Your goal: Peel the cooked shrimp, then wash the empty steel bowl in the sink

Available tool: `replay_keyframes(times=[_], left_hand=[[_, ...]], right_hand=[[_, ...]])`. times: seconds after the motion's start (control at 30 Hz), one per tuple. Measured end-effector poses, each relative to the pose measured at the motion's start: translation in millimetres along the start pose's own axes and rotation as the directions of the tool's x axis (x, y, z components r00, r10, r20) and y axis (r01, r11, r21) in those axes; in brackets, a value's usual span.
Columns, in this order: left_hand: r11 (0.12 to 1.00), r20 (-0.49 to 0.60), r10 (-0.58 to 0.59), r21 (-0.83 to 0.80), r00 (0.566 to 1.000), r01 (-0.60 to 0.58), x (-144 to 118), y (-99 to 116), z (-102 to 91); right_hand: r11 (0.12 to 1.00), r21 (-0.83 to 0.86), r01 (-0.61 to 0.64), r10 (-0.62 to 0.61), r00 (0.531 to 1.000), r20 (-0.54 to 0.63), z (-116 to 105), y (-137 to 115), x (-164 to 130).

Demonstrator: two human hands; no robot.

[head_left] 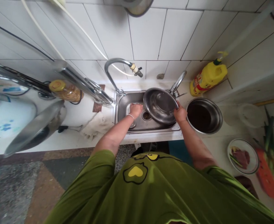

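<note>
A steel basin [161, 104] is tilted over the right part of the steel sink [121, 110]. My right hand [180, 112] grips the basin's right rim, with the thumb on top. My left hand [136, 109], with a bracelet at the wrist, is closed over the left part of the sink, close to the basin's left edge. Whatever its fingers hold, if anything, is hidden. Below the hands shows the round drain [146, 116]. Behind the sink a curved faucet [113, 67] rises, its nozzle above the basin.
To the right stand a steel pot [204, 115] with dark liquid, a yellow jug [208, 77], a plate of meat [243, 156] and green onions [271, 137] on a red board [265, 180]. A wok [38, 130], a jar [66, 90] and a cloth [95, 126] are on the left.
</note>
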State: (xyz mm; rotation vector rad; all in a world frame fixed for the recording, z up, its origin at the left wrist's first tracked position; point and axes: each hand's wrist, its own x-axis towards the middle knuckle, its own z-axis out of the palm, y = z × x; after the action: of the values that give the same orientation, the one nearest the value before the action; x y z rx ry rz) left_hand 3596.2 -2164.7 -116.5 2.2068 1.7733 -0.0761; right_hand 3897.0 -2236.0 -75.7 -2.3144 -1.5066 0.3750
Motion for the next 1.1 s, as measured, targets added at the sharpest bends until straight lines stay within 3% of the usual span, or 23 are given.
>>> replay_keyframes(times=[0.1,0.2,0.33,0.47,0.6,0.73,0.83,0.93,1.0,1.1], left_hand=[[0.997,-0.073,-0.043,-0.073,0.996,0.037,-3,17,-17.6],[0.994,-0.191,-0.024,-0.110,0.981,0.003,0,28,-39.6],[0.990,-0.297,0.071,-0.098,0.952,-0.104,-1,29,-73.4],[0.969,-0.259,0.241,0.007,0.935,-0.248,-28,16,-97.1],[0.985,-0.256,0.173,0.037,0.951,-0.169,-78,2,-97.6],[0.998,-0.381,-0.006,-0.063,0.924,-0.020,-126,-24,-81.8],[0.967,-0.503,-0.204,-0.239,0.840,0.092,-158,-50,-65.9],[0.869,-0.542,-0.438,-0.460,0.717,0.183,-189,-68,-50.3],[0.781,-0.541,-0.561,-0.597,0.627,0.183,-208,-75,-42.1],[0.655,-0.526,-0.699,-0.742,0.485,0.140,-241,-86,-34.0]], right_hand=[[0.999,-0.007,-0.032,0.032,0.999,-0.034,-4,1,-13],[1.000,-0.025,0.001,-0.002,0.999,-0.040,-8,3,-23],[0.969,0.021,0.244,-0.244,0.969,-0.033,-14,10,-25],[0.893,0.073,0.444,-0.443,0.896,-0.032,-17,17,-16],[0.884,0.148,0.444,-0.440,0.896,-0.060,-10,23,-10],[0.861,0.232,0.454,-0.450,0.890,-0.071,8,27,-8],[0.833,0.235,0.500,-0.494,0.865,-0.091,22,24,-5],[0.831,0.217,0.512,-0.490,0.859,-0.150,33,15,-5],[0.842,0.190,0.504,-0.481,0.863,-0.157,40,8,-3],[0.901,0.072,0.427,-0.425,0.904,-0.037,56,2,5]])
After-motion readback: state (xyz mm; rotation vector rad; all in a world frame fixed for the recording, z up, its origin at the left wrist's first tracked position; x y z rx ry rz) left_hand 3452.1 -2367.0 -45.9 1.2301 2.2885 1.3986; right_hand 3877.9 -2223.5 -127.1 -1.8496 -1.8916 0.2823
